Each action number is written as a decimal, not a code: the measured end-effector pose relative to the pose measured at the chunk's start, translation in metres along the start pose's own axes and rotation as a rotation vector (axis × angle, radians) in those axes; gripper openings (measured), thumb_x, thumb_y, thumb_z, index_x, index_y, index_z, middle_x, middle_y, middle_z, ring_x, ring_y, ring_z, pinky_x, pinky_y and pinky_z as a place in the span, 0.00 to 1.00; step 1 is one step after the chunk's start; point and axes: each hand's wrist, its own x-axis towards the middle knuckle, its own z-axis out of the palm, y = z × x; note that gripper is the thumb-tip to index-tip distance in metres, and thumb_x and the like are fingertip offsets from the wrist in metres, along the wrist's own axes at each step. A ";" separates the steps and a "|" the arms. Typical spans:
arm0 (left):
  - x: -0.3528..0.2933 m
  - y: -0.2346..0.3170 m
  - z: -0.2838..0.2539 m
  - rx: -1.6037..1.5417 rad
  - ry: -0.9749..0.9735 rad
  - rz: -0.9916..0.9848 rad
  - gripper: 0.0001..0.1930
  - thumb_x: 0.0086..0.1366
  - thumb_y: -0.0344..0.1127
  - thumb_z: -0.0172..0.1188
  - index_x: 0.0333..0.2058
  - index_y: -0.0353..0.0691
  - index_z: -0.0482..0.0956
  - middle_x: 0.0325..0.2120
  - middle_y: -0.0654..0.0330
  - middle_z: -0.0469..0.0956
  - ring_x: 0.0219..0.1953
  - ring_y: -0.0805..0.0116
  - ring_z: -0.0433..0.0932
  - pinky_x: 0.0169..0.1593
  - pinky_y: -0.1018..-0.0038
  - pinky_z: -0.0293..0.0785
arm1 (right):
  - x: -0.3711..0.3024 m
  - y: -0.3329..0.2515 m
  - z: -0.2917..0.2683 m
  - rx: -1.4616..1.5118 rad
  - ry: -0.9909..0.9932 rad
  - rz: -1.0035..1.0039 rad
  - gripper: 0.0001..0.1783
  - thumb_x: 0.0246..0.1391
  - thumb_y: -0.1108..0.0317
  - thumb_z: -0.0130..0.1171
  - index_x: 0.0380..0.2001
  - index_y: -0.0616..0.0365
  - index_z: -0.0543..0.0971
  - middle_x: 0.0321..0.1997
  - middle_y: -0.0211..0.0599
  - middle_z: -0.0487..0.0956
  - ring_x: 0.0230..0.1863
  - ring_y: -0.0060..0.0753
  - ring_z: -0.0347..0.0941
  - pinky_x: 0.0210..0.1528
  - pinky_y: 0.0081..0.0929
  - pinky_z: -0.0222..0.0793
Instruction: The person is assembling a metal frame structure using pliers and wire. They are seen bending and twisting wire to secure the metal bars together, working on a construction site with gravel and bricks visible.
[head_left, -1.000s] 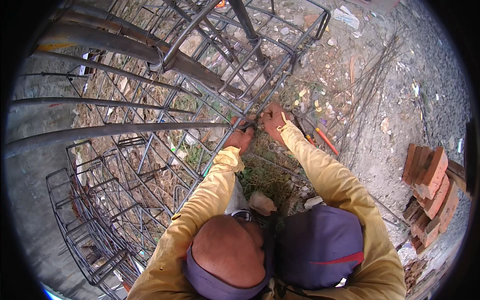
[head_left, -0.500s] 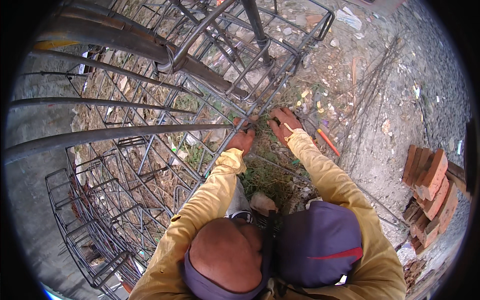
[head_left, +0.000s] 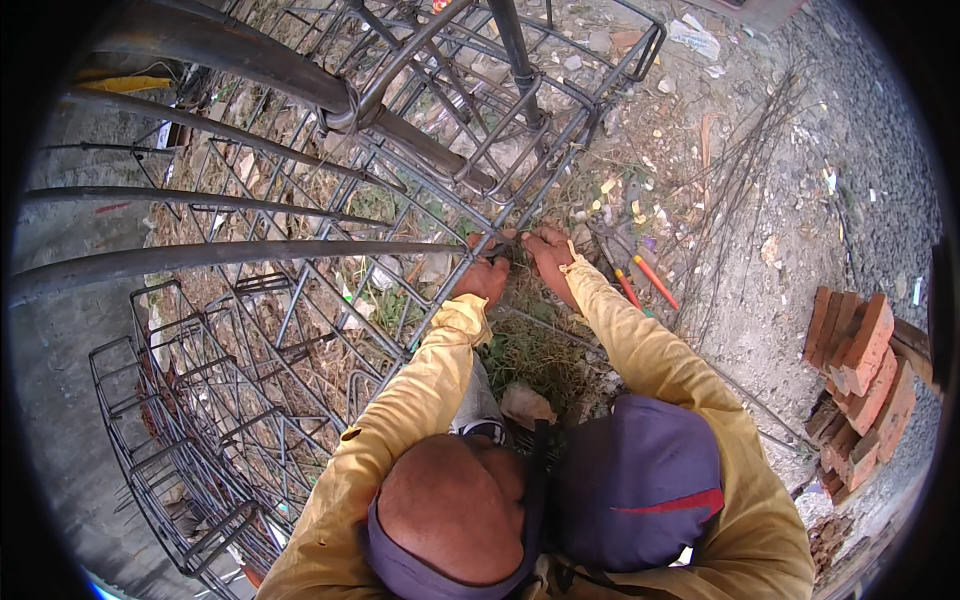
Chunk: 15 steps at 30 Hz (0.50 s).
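- Steel lattice [head_left: 551, 163] spreads from the centre toward 11 o'clock, its near edge running beside both hands.
- Left hand [head_left: 482, 276], at 12 o'clock: fingers curled at that edge; what they pinch, I cannot tell.
- Right hand [head_left: 549, 262], toward 1 o'clock: fingers bent toward the left's; their grip is too small to tell.
- A long bar [head_left: 250, 254] reaches in from 9 o'clock; if bumped, it could trap fingers.
- Pliers [head_left: 656, 283] at 2 o'clock could be knocked by the right forearm.

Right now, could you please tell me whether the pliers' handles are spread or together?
Spread: the pliers lie with ground showing between their handles.
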 end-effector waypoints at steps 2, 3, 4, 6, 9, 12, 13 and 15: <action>0.000 -0.001 0.001 -0.018 0.001 -0.002 0.22 0.58 0.28 0.52 0.53 0.42 0.76 0.46 0.53 0.79 0.47 0.57 0.77 0.52 0.66 0.70 | -0.008 -0.015 0.003 0.253 0.036 0.235 0.10 0.61 0.62 0.53 0.31 0.55 0.76 0.23 0.28 0.73 0.19 0.23 0.65 0.20 0.26 0.60; 0.001 -0.002 0.002 -0.052 -0.002 0.016 0.22 0.58 0.28 0.52 0.53 0.41 0.76 0.46 0.53 0.79 0.46 0.57 0.77 0.52 0.66 0.70 | -0.013 -0.024 0.004 0.381 0.053 0.352 0.10 0.61 0.61 0.53 0.30 0.55 0.76 0.21 0.25 0.72 0.17 0.20 0.63 0.18 0.24 0.58; 0.001 -0.002 0.003 -0.085 -0.005 0.034 0.22 0.58 0.27 0.52 0.53 0.41 0.76 0.46 0.53 0.79 0.46 0.58 0.77 0.52 0.67 0.70 | -0.009 -0.021 0.004 0.406 0.024 0.395 0.10 0.60 0.61 0.54 0.30 0.55 0.76 0.22 0.25 0.73 0.17 0.21 0.63 0.18 0.24 0.58; 0.009 -0.042 0.014 -0.426 -0.002 0.221 0.22 0.57 0.26 0.52 0.53 0.39 0.75 0.46 0.53 0.78 0.47 0.60 0.76 0.54 0.68 0.69 | 0.003 -0.017 0.003 0.453 -0.047 0.470 0.11 0.59 0.59 0.55 0.30 0.54 0.76 0.23 0.26 0.74 0.16 0.22 0.64 0.18 0.25 0.59; 0.011 -0.039 0.020 -0.361 0.003 0.251 0.22 0.57 0.25 0.52 0.52 0.39 0.75 0.47 0.53 0.78 0.48 0.61 0.75 0.55 0.68 0.68 | -0.014 -0.026 -0.011 0.213 -0.008 0.357 0.12 0.57 0.59 0.54 0.27 0.56 0.76 0.23 0.28 0.75 0.21 0.24 0.68 0.19 0.29 0.62; 0.008 -0.021 0.015 -0.043 0.039 0.167 0.22 0.57 0.25 0.53 0.52 0.40 0.75 0.47 0.55 0.78 0.48 0.61 0.75 0.55 0.67 0.68 | -0.038 -0.015 -0.051 -0.545 0.210 -0.115 0.16 0.54 0.57 0.60 0.40 0.56 0.77 0.32 0.36 0.78 0.32 0.38 0.75 0.34 0.34 0.72; 0.008 -0.022 0.012 0.055 0.057 0.131 0.22 0.57 0.25 0.53 0.52 0.40 0.76 0.47 0.55 0.78 0.48 0.60 0.75 0.54 0.67 0.68 | -0.050 -0.014 -0.062 -0.819 0.304 -0.294 0.19 0.53 0.56 0.62 0.44 0.56 0.77 0.36 0.39 0.78 0.38 0.41 0.77 0.39 0.35 0.75; 0.012 -0.048 0.010 0.012 0.061 0.081 0.21 0.57 0.26 0.53 0.52 0.41 0.76 0.47 0.56 0.78 0.48 0.60 0.74 0.54 0.66 0.68 | -0.091 -0.040 -0.074 -1.112 0.463 -0.304 0.26 0.48 0.53 0.66 0.48 0.53 0.75 0.48 0.48 0.74 0.53 0.53 0.71 0.53 0.45 0.70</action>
